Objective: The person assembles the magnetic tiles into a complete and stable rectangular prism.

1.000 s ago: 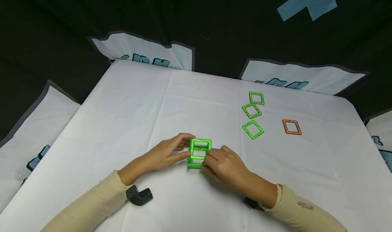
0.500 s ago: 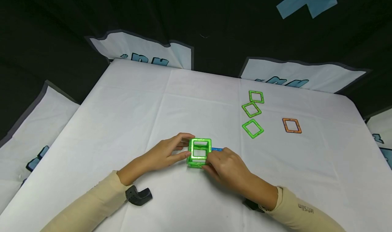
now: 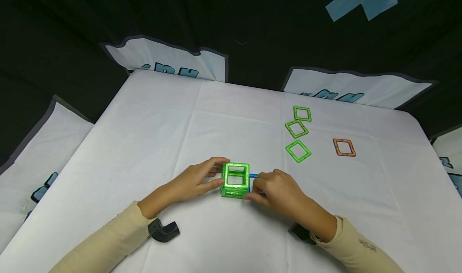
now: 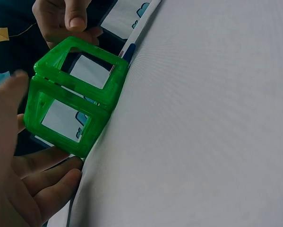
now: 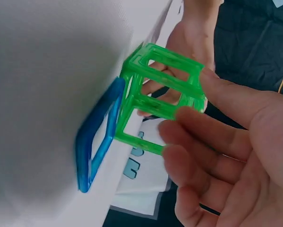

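A cube (image 3: 235, 185) of green see-through square magnetic tiles stands on the white table, its hollow frames showing. My left hand (image 3: 196, 178) rests along its left side, thumb at the near part and index finger by the far corner; in the left wrist view its fingers are loosely bent beside the green frames. On the right side my right hand (image 3: 276, 193) has its thumb by the cube's near edge and its other fingers loosely curled, over a blue square magnetic tile (image 5: 84, 142). That blue tile lies at the cube's right foot, partly hidden under the hand in the head view.
Several loose tiles lie to the back right: green squares (image 3: 302, 119), (image 3: 298, 157) and an orange square (image 3: 336, 148). The white cloth-covered table (image 3: 151, 116) ends at a dark curtain (image 3: 252, 32) behind. Black wrist cameras (image 3: 163, 231) sit by both sleeves.
My right hand has drawn off to the right from the cube's right side, and more of the blue tile shows. The left hand and the cube have stayed almost still.
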A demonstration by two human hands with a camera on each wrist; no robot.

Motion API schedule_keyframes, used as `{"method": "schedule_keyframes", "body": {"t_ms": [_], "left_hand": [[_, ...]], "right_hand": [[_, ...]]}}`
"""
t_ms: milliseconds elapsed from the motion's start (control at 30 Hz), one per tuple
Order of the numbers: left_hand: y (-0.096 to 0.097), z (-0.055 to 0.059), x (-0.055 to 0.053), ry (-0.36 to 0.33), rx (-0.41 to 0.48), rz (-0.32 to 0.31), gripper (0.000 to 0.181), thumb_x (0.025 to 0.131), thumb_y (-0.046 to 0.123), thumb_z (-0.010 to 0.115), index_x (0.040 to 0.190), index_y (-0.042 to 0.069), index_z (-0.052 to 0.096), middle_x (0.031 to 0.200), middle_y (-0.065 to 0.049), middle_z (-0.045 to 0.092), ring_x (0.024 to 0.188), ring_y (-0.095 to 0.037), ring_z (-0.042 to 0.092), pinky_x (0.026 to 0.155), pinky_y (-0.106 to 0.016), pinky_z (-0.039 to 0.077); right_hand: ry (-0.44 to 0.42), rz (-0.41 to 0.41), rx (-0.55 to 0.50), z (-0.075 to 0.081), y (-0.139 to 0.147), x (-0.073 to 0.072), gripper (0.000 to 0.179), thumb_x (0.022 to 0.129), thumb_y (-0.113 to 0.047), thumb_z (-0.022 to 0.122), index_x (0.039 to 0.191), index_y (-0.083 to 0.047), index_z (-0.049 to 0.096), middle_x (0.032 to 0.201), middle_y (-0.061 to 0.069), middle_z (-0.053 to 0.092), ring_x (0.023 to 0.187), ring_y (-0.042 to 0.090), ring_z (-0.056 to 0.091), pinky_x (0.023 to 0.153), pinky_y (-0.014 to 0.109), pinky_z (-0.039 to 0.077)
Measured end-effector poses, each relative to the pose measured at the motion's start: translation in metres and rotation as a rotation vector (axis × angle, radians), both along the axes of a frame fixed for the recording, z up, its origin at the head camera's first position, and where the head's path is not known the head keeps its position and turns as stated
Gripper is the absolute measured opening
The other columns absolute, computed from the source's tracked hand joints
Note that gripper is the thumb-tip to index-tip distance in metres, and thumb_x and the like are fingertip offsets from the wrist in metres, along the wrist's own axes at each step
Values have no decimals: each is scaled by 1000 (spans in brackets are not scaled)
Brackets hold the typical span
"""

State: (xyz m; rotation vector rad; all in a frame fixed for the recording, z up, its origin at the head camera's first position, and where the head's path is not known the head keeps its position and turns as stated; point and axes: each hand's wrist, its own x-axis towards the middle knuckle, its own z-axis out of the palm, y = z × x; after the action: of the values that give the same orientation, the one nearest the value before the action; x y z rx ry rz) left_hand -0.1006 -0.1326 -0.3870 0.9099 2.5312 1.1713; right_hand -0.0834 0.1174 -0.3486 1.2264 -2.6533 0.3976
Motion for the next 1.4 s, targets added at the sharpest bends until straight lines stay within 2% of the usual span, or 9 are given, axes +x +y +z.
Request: {"method": "schedule_keyframes", "body": {"t_ms": [100,233,500,667,867,967,1167,1267,1400], "left_hand": [[0,1,1,5,-29,0,63,85,43,59,137,22,31,134,-1,49,109,-18,58,90,-33,48],[1,1,1,38,-58,1,73,80,47,64,139,21,30,134,0,48,110,-16,58,91,-35,47],[3,0,1,101,-58,7,72,79,45,66,138,20,33,131,0,50,108,-13,58,91,-33,47],[3,0,1,112,-59,12,72,79,42,68,137,17,35,130,-1,51,107,-14,59,90,-33,48],[4,0,1,107,-74,20,70,80,43,67,137,18,35,127,0,53,106,-13,59,88,-34,48],[4,1,2,97,-92,29,70,80,45,65,137,19,33,126,1,53,106,-12,59,87,-34,49],[3,2,5,80,-112,37,70,82,47,63,138,21,31,125,4,52,107,-11,58,87,-34,48],[3,2,5,80,-110,33,70,82,47,63,138,20,31,126,4,52,108,-11,57,88,-34,48],[3,2,5,80,-110,30,70,82,46,63,138,19,32,126,4,52,108,-12,57,88,-34,48]], "right_hand": [[-76,24,25,0,0,-2,27,77,-38,70,65,-15,62,63,-7,57,53,1,42,55,21,41],[-85,42,38,0,-1,-3,24,78,-37,68,70,-15,63,69,-7,58,56,4,45,58,23,44],[-83,46,63,0,-4,-3,21,82,-32,66,71,-15,62,67,-8,55,57,4,43,58,22,43],[-83,61,62,1,-3,-4,21,82,-32,66,71,-14,62,67,-8,54,56,4,42,57,22,43],[-189,53,23,10,8,-15,24,83,-38,64,78,-15,68,76,-7,63,66,4,56,63,24,48],[-264,-53,7,14,19,-29,29,84,-39,62,88,-11,70,86,-2,68,76,11,63,66,27,50],[-346,-376,23,13,47,-63,40,85,-36,62,108,-4,65,105,11,66,92,26,61,75,39,50],[-365,-522,96,9,63,-78,43,87,-33,61,115,-1,60,110,16,62,99,31,58,78,46,48],[-391,-665,221,4,81,-89,38,87,-27,62,111,2,61,102,20,59,90,34,57,68,45,48]]}}
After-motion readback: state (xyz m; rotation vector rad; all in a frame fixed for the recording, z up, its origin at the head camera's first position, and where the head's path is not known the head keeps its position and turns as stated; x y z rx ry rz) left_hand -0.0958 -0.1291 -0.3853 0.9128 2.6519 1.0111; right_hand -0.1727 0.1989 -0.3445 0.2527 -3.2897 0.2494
